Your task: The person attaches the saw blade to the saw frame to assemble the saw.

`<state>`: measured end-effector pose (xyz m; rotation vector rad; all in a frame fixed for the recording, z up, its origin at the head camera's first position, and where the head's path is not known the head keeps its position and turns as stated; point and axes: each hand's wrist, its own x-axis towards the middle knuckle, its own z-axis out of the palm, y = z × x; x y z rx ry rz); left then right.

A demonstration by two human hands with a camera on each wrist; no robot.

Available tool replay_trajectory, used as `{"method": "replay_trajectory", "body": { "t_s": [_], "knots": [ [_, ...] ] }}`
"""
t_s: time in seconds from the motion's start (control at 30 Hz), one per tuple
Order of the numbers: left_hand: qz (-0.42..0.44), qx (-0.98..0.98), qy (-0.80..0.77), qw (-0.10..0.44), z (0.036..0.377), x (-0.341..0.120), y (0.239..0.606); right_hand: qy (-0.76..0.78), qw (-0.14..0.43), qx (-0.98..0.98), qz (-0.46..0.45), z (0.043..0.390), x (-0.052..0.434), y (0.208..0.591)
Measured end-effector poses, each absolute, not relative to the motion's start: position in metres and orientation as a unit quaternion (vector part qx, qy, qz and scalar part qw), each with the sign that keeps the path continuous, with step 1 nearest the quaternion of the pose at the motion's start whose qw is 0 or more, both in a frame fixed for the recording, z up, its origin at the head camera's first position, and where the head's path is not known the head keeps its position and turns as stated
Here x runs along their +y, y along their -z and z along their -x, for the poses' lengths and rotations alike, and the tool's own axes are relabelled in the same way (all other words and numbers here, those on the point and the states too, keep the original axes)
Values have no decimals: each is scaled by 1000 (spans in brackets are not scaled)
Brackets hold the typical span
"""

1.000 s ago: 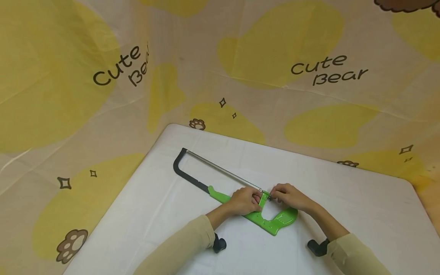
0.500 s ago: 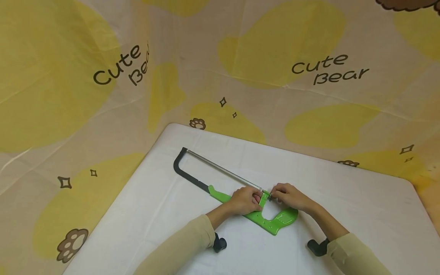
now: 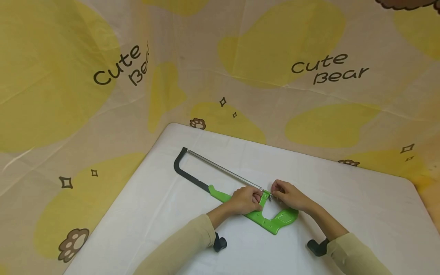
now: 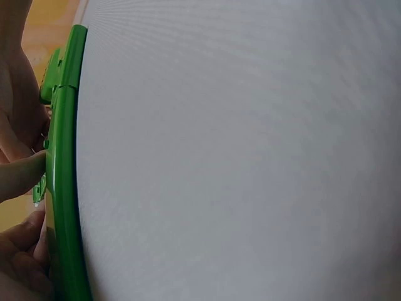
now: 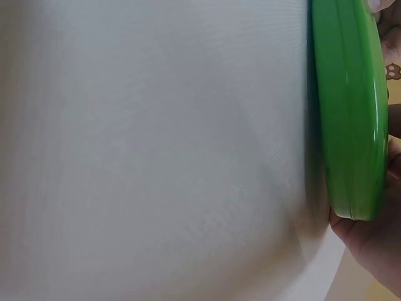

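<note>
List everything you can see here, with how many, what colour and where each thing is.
hacksaw: one, black frame with a silver blade, lying flat on the table, running from far left toward the hands
saw handle: one, bright green, at the near end of the hacksaw, between the two hands
table: one, covered in white cloth, filling the lower middle of the head view
backdrop cloth: one, cream with yellow patches, paw prints and "Cute Bear" lettering, behind and around the table
wrist cameras: two, black, one on each forearm
sleeves: two, beige, at the bottom edge
left hand: one, gripping the green handle where it meets the blade
right hand: one, fingers pinching a small metal part at the blade's handle end
</note>
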<state>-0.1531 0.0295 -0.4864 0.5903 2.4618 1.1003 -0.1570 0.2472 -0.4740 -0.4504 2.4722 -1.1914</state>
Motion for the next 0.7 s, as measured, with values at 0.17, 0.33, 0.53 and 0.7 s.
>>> {"method": "replay_trajectory", "body": {
  "t_s": [0.17, 0.33, 0.53, 0.7],
  "knots": [
    [-211, 876, -390, 189, 154, 29, 487, 411, 183, 879, 159, 158, 250, 475],
    [-212, 873, -394, 193, 154, 29, 488, 412, 189, 876, 167, 159, 252, 475],
    [-207, 875, -393, 192, 153, 29, 488, 415, 203, 868, 181, 159, 253, 472],
    [-209, 875, -393, 191, 154, 29, 487, 416, 207, 868, 175, 158, 252, 469]
  ]
}}
